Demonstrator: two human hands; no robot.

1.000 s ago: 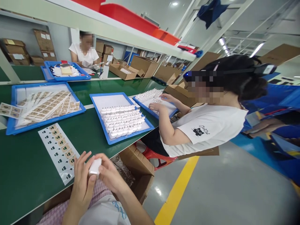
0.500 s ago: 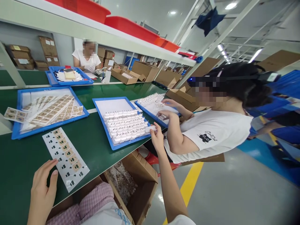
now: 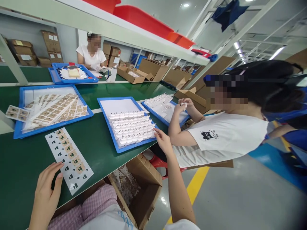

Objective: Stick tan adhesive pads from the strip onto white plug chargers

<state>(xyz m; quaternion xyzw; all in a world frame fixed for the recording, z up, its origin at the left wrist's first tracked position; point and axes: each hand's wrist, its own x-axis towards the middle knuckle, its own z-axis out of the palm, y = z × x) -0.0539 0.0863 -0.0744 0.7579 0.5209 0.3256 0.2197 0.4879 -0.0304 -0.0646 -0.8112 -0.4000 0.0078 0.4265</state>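
Observation:
My left hand (image 3: 49, 187) rests at the left edge of a sticker sheet (image 3: 72, 158), fingers stretched and thumb apart. This sheet carries tan labels and dark little shapes and lies on the green bench. Over the right rim of a blue tray (image 3: 117, 147) is my right hand (image 3: 164, 142), its fingers slightly apart at the end of the rows, with no piece visible in them. White plastic pieces (image 3: 130, 131) with thin dark wires sticking up stand in several rows in that tray. The contact between my right fingertips and the nearest piece is too small to make out.
Another blue tray (image 3: 54, 123) holds overlapping label sheets. At my right a co-worker (image 3: 216, 131) holds a small white item near a third blue tray (image 3: 165, 119). An open cardboard box (image 3: 150, 188) stands below the bench edge. Red bins (image 3: 144, 19) line the shelf above.
The white piece my right hand held is out of its fingers, now by the row ends. The co-worker's hands have lifted from their tray with a white item. The view has shifted slightly.

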